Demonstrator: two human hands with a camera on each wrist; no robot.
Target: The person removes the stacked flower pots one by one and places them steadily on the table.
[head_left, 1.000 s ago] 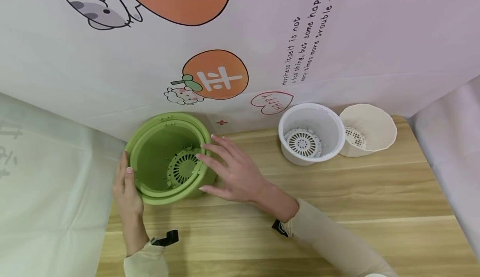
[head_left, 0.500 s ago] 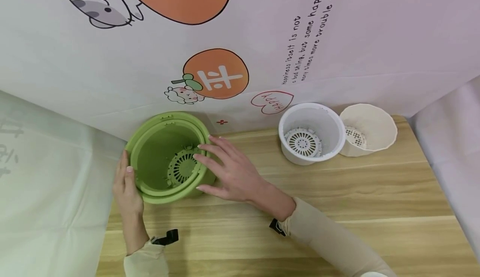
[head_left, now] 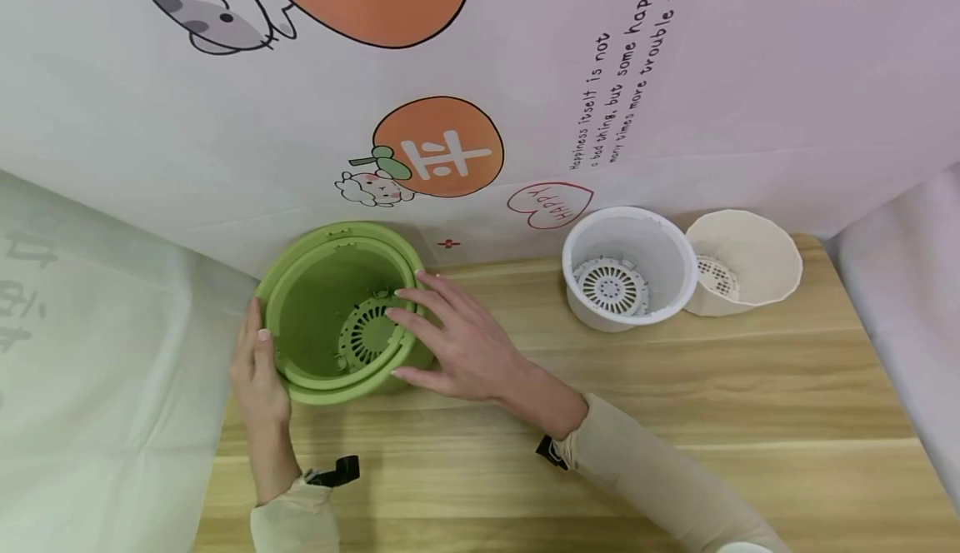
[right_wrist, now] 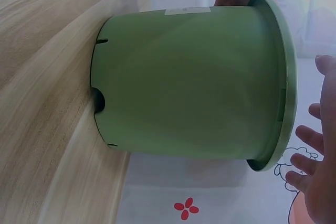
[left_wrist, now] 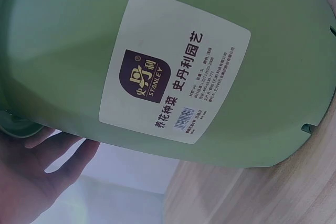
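Note:
A large green flowerpot [head_left: 422, 360] stands at the left of the table, a second green rim [head_left: 302, 311] showing inside its own, like a nested pot. Its slotted bottom [head_left: 369, 335] is visible within. My left hand [head_left: 257, 391] holds the pot's left side, thumb at the rim and fingers along the outer wall; the left wrist view has a white label [left_wrist: 173, 66] on that wall. Over the right part of the rim my right hand [head_left: 476, 349] spreads its fingers. In the right wrist view, a gap shows between those fingers and the rim.
A white pot [head_left: 671, 266] with a slotted bottom stands at the back of the wooden table [head_left: 637, 386]. Close to its right is a cream pot [head_left: 765, 261]. A printed cloth [head_left: 300, 120] hangs just behind, and pale cloth [head_left: 97, 353] borders the left side.
My right hand has shifted slightly left over the rim. The head view has turned a little, so everything sits slightly differently in frame. The left hand keeps its place on the pot.

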